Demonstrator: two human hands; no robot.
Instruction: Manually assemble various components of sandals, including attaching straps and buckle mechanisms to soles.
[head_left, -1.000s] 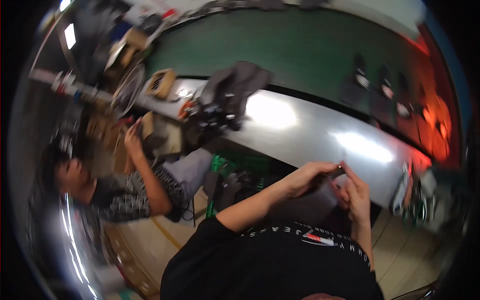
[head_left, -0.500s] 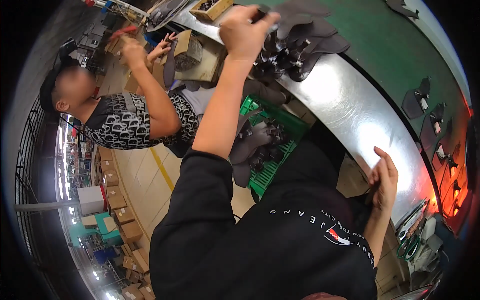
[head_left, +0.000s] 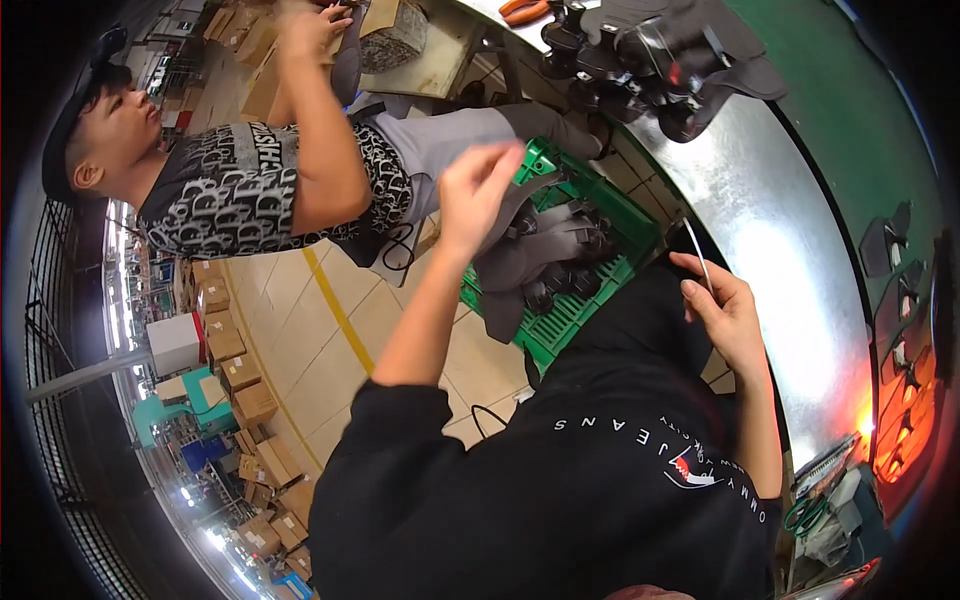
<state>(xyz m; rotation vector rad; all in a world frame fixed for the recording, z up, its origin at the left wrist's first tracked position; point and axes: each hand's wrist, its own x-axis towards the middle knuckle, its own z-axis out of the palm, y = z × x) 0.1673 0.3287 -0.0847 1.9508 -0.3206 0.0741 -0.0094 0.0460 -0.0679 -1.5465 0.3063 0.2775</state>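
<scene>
Currently, two bare hands are reaching out from one person's black-sleeved arms, and one thin white strip (head_left: 697, 250) is standing upright in the right hand (head_left: 712, 290), whose thumb and fingers are pinching its lower end beside the shiny metal surface (head_left: 790, 230). The left hand (head_left: 480, 195) is blurring near the crate's upper left corner, so whether its fingers are closing on anything I cannot tell. One co-worker (head_left: 250, 190) is sitting at the left, with the raised hand smearing at the top edge. One orange-handled tool (head_left: 525, 12) is being cut off by that edge. At least three dark pieces are lying along the green belt (head_left: 850, 100) at the right, the lowest ones dissolving into an orange glow. One green crate (head_left: 556, 338) is holding overlapping dark grey pieces (head_left: 545, 250), too tangled to count; a similar heap (head_left: 670, 60) is covering the surface's far end.
</scene>
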